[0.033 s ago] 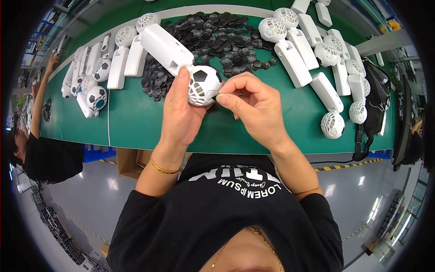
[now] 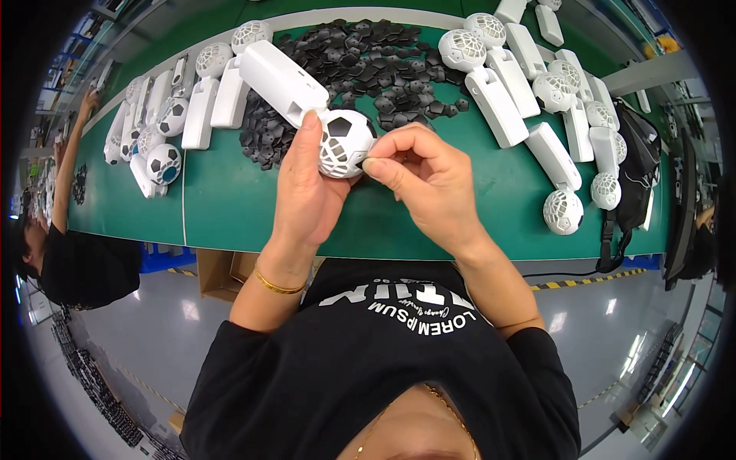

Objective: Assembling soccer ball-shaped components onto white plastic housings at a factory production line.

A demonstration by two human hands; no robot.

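My left hand [image 2: 308,184] is wrapped round a white ball [image 2: 354,138] patterned like a football, its thumb up along the ball's left side. Joined to the ball is a long white box-shaped body [image 2: 280,80], tilted up to the left. Black pentagon patches sit on the ball's upper face; lower down, an open white lattice shows. At the ball's right side my right hand [image 2: 433,180] pinches a small black piece [image 2: 361,162] between thumb and forefinger, against the surface. Most of that piece is hidden by the fingertips.
A heap of black pentagon pieces [image 2: 345,57] covers the middle of the green table [image 2: 245,218]. Similar white ball-ended units stand in groups at left [image 2: 201,111] and right [image 2: 494,107]. A black backpack [image 2: 638,169] lies at the right end. Another person [image 2: 84,257] is at far left.
My right hand has shifted very slightly left, toward the ball. Otherwise the grip of both hands looks the same.
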